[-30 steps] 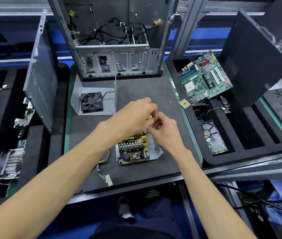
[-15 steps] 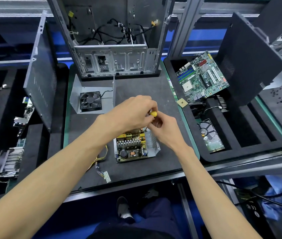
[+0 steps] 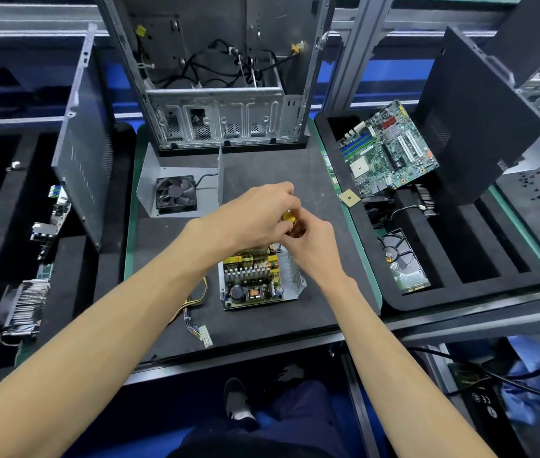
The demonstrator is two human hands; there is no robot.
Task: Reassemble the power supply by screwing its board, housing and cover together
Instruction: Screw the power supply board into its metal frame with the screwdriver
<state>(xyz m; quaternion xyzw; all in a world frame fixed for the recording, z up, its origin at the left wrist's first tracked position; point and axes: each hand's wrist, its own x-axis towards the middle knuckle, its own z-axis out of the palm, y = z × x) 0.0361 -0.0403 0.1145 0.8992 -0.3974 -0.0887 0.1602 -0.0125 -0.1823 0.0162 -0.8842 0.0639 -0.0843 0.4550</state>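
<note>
On the dark worktop (image 3: pixel 262 166) the open power supply housing (image 3: pixel 295 279) lies flat with its board (image 3: pixel 250 280) face up, long axis running near to far. Bare mat surrounds it. Above its far edge, left hand (image 3: pixel 255 216) and right hand (image 3: pixel 311 249) both pinch a yellow-handled screwdriver (image 3: pixel 290 219); its tip is hidden.

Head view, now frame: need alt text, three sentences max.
Both hands, left hand and right hand, grip a yellow-handled screwdriver upright over the open grey metal power supply housing with its yellow-and-green circuit board. The grey metal cover with a black fan lies behind it on the dark mat.
</note>
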